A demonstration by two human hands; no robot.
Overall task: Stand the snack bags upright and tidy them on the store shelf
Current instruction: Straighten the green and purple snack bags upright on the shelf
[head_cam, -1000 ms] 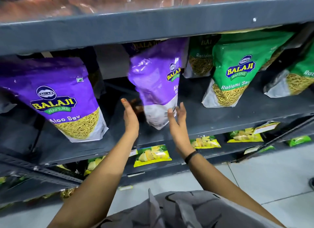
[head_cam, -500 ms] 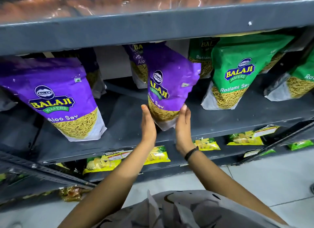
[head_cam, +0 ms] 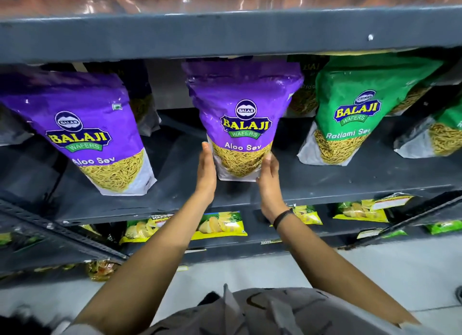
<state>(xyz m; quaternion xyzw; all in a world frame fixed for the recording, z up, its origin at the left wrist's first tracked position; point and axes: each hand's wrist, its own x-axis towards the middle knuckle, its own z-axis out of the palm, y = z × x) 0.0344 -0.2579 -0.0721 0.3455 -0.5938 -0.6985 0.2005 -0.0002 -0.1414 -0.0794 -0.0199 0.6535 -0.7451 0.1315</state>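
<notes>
A purple Aloo Sev bag (head_cam: 243,114) stands upright, front facing me, in the middle of the dark grey shelf (head_cam: 175,197). My left hand (head_cam: 207,167) presses its lower left edge and my right hand (head_cam: 268,179) presses its lower right edge, so the bag is held between both palms. A second purple Aloo Sev bag (head_cam: 87,132) stands on the left. To the right stands a green Ratlami Sev bag (head_cam: 350,114), with another green bag (head_cam: 440,137) at the far right edge. More bags sit behind, partly hidden.
The upper shelf's front lip (head_cam: 225,34) hangs just over the bag tops. Yellow-green snack packets (head_cam: 220,224) lie flat on the lower shelf. A slanted metal rail (head_cam: 62,234) crosses the lower left. Pale floor (head_cam: 375,272) lies below.
The middle purple bag was tilted and turned sideways; it has been rotated front-on and set upright. Both hands closed in from either side onto its lower edges.
</notes>
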